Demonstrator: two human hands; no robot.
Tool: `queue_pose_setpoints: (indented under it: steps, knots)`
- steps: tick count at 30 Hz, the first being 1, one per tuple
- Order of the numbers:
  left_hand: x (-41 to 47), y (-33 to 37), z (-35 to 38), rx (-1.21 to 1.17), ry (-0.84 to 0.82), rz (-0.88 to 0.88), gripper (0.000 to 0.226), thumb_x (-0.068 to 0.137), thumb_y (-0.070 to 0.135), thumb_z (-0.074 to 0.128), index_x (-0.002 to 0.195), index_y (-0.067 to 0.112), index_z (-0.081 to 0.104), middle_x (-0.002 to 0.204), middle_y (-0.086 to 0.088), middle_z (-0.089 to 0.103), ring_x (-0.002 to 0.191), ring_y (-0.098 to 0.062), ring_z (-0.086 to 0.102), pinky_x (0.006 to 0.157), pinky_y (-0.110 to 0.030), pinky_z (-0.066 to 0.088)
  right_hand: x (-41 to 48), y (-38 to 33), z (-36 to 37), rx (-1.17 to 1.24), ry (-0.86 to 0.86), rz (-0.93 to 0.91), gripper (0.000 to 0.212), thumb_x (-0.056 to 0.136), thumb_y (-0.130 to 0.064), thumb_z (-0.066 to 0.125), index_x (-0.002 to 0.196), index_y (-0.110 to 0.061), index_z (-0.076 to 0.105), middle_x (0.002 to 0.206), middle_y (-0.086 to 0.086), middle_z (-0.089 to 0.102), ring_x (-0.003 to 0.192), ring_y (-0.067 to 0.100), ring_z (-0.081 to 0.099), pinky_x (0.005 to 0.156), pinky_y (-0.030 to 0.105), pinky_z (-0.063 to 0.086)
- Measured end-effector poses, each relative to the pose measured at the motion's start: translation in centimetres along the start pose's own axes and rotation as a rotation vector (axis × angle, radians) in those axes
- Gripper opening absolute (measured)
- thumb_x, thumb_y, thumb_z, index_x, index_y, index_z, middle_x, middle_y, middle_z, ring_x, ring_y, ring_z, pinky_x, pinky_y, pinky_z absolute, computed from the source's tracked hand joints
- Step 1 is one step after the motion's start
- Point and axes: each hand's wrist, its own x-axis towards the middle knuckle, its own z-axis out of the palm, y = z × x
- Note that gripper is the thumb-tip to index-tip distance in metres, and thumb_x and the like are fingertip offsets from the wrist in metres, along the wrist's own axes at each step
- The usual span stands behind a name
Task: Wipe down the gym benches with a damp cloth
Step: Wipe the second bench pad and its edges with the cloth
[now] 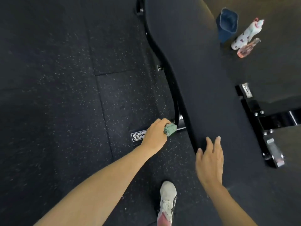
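A long black padded gym bench [203, 75] runs from the top centre down to the lower right. Its black metal frame [162, 62] curves along the pad's left side down to a foot bar near the floor. My left hand [154, 136] grips a bunched green cloth [170, 130] and holds it against the low end of that frame. My right hand [210, 159] lies flat with fingers spread on the near left edge of the bench pad.
A blue bucket [227, 24] stands on the floor at the upper right, with a white patterned spray bottle [246, 35] and a pinkish bottle [247, 48] beside it. More black frame with bolts and a metal plate [275, 150] sticks out on the right. My white shoe [167, 199] stands on speckled rubber flooring.
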Motion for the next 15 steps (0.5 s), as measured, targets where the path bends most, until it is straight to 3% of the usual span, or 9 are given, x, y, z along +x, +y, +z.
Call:
queue_pose_setpoints:
  steps: [3,7,11,15]
  knots:
    - [-0.5,-1.5,1.7,-0.059,0.006,0.061,0.044,0.084,-0.009,0.046,0.118,0.017,0.055,0.108,-0.002,0.049,0.097,-0.021,0.052,0.08,-0.042,0.048,-1.4,0.7,1.2,-0.028,0.044,0.022,0.051,0.101,-0.021,0.039,0.149,-0.008,0.027,0.161,0.014,0.006,0.145,0.029,0.016,0.119,0.044,0.017]
    - [0.5,-0.6,4.4,-0.169,0.108,0.134,0.044,0.083,-0.013,0.046,0.116,0.015,0.053,0.111,-0.002,0.049,0.096,-0.02,0.051,0.082,-0.043,0.048,-2.1,2.5,1.2,-0.05,0.086,-0.013,0.05,0.103,-0.024,0.034,0.15,-0.012,0.026,0.161,0.008,0.003,0.144,0.025,0.017,0.121,0.042,0.013]
    - [2.0,1.7,7.7,-0.403,0.256,0.171,0.049,0.079,-0.017,0.044,0.116,0.012,0.058,0.106,0.0,0.048,0.094,-0.016,0.052,0.08,-0.033,0.051,-1.9,5.2,0.8,-0.022,0.148,-0.05,0.047,0.103,-0.022,0.032,0.15,-0.013,0.028,0.162,0.005,0.007,0.145,0.019,0.013,0.121,0.041,0.011]
    - [0.7,2.5,12.5,-0.482,0.475,0.109,0.044,0.075,-0.022,0.049,0.106,0.004,0.064,0.094,0.001,0.048,0.085,-0.016,0.052,0.075,-0.015,0.042,-2.1,7.9,1.0,-0.029,0.162,-0.086,0.046,0.103,-0.019,0.032,0.149,-0.013,0.03,0.161,0.004,0.011,0.145,0.018,0.014,0.12,0.042,0.013]
